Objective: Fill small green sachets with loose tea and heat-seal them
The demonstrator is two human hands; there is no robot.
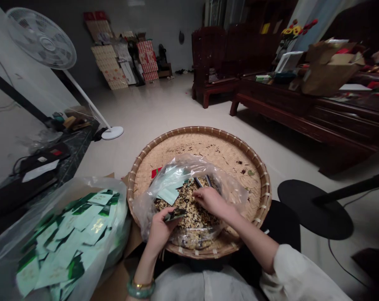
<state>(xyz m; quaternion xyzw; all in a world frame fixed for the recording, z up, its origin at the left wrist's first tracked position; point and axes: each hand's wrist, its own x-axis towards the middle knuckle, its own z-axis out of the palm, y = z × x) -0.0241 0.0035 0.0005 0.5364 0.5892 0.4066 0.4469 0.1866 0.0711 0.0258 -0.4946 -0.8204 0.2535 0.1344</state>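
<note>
A small green packet (175,215) is held in my left hand (160,229), its fingers closed around the near end, over the lower left of a heap of dried, tan-and-dark loose pieces (192,221). My right hand (212,201) reaches onto the heap with its fingers bent and pressed together; whatever they pinch is hidden. Under the heap spreads a clear plastic bag (147,209), lying open in a round woven bamboo tray (239,146). Pale green packets (169,195) rest at the heap's left side. Behind my right hand lie shiny dark-and-silver strips (208,181).
Left of the tray stands a large clear bag full of green packets (79,225). A white fan (112,132) is beyond it. A black round stand base (314,209) is at right, below a dark wooden table (296,100). Stacked boxes (109,62) line the back wall.
</note>
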